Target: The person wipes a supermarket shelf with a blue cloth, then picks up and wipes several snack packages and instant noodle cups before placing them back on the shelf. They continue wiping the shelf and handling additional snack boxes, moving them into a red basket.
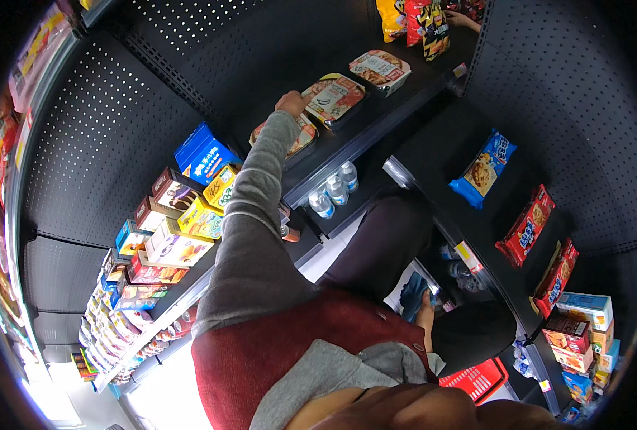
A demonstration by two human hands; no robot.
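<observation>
My left hand (292,103) reaches out to a dark shelf, its fingers closed at the left edge of a boxed instant meal (335,98) with a printed lid. Part of that grip is hidden. A second boxed meal (302,136) lies nearer, partly under my left wrist, and a third boxed meal (381,68) sits farther right in the row. Low between my dark trouser legs, my right hand (426,304) is closed on a crumpled blue cloth (412,294); its fingers show only in part.
Cartons (180,241) crowd the left shelf. Water bottles (336,188) stand below the meals. The right shelf holds biscuit packs (485,169) and stacked boxes (582,337). A red basket (477,380) is low down. Another person's hand (463,21) is near snack bags (435,30).
</observation>
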